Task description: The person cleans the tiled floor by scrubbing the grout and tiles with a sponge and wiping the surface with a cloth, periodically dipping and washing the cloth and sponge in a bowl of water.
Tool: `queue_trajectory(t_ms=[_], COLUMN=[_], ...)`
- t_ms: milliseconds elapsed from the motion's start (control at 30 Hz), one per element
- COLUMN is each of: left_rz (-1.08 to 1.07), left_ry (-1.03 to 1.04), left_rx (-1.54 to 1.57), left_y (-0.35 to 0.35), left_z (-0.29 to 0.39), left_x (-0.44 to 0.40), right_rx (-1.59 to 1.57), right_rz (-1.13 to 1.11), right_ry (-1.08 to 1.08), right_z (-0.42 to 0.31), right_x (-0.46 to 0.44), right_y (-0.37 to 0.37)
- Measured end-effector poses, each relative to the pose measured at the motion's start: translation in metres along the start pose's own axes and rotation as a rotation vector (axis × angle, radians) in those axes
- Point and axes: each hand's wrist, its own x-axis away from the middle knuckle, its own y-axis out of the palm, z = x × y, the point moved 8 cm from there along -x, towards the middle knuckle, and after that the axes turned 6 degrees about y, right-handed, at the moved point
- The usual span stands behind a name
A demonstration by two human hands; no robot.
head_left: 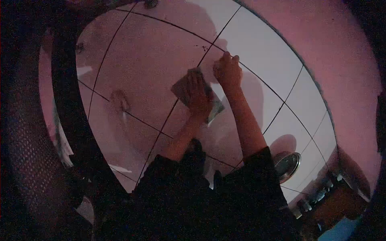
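My left hand (pixel 198 96) lies flat on a dark greyish sheet or cloth (pixel 181 89), fingers stretched toward its upper edge. The sheet rests at an angle over the tiled surface (pixel 148 80), and a paler part of it shows at the lower right of the hand. To the right, my right hand (pixel 228 71) is closed in a fist, raised near a dark tile line. Whatever it may hold is too small or hidden to make out. Small dark specks lie on the tile just left of this fist.
A round shiny metal dish (pixel 287 168) sits right of my right sleeve. Several small objects and a brown item (pixel 341 205) are at the lower right. A dark curved band (pixel 72 100) runs down the left, beside a perforated surface (pixel 32 160). A pink wall (pixel 341 52) borders the tiles.
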Motion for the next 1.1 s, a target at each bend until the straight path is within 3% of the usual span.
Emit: queue_trajectory(t_ms=[200,267,300,367,500,533,600,667,833,1033,1100], left_rz=[0.007,-0.339,-0.335,0.115,0.037,0.036,0.033,-0.137,-0.137,-0.118,-0.126], left_ry=[-0.017,-0.233,-0.222,0.108,0.233,0.352,0.488,0.563,0.739,0.909,0.947], left_rx=[-0.023,0.064,0.070,0.011,0.005,0.018,0.036,-0.065,-0.023,0.070,0.054], left_y=[-0.031,-0.059,-0.040,-0.014,-0.012,-0.010,-0.003,0.025,0.046,0.059,0.061], left_z=[0.001,-0.003,-0.017,-0.035,-0.026,-0.013,0.013,0.041,0.120,0.181,0.198], left_x=[-0.017,-0.040,-0.044,-0.060,-0.102,-0.108,-0.113,-0.110,-0.080,-0.053,-0.045], right_rx=[-0.011,-0.056,-0.123,-0.328,-0.603,-0.599,-0.824,-0.825,-1.152,-1.013,-1.104], right_rz=[-0.024,-0.068,-0.080,0.085,0.186,0.195,0.252,0.319,0.365,0.379,0.388], right_ry=[0.000,0.083,0.122,-0.098,0.291,0.305,0.590,0.560,0.459,0.522,0.602], right_z=[0.000,0.017,0.032,0.059,0.156,0.163,0.195,0.224,0.217,0.229,0.236], right_x=[0.015,0.048,0.067,0.109,0.186,0.195,0.213,0.213,0.195,0.215,0.221], right_y=[0.000,-0.004,-0.003,-0.020,-0.044,-0.057,-0.072,-0.076,-0.097,-0.102,-0.105])
